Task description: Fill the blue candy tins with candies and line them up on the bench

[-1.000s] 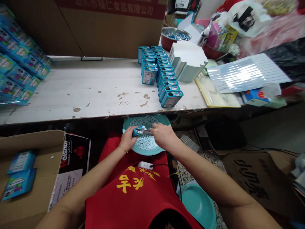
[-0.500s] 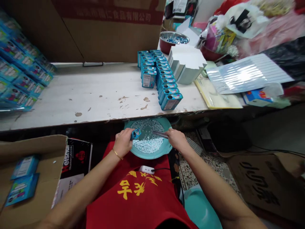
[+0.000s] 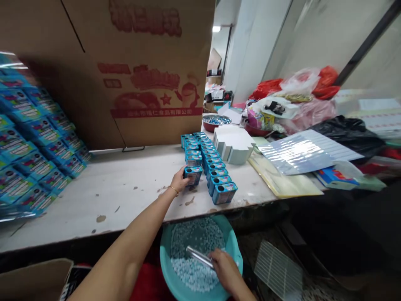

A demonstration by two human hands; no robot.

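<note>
Scuffed white workbench: left hand grips blue tin; right hand closes on metal tube over teal basin of white mints.

Paint-chipped white workbench — blue tins in rows, stacked card blanks, seemingly, blue packets leftward.

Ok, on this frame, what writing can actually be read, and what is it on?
Carton, red band: "福仁食品有限公司"; the characters before it are too small to be sure of.
Carton, larger red characters above: too blurred to read.
Blue tins, including the one in the left hand: labels too small to read.
Blue packs: too blurred to read.
</note>
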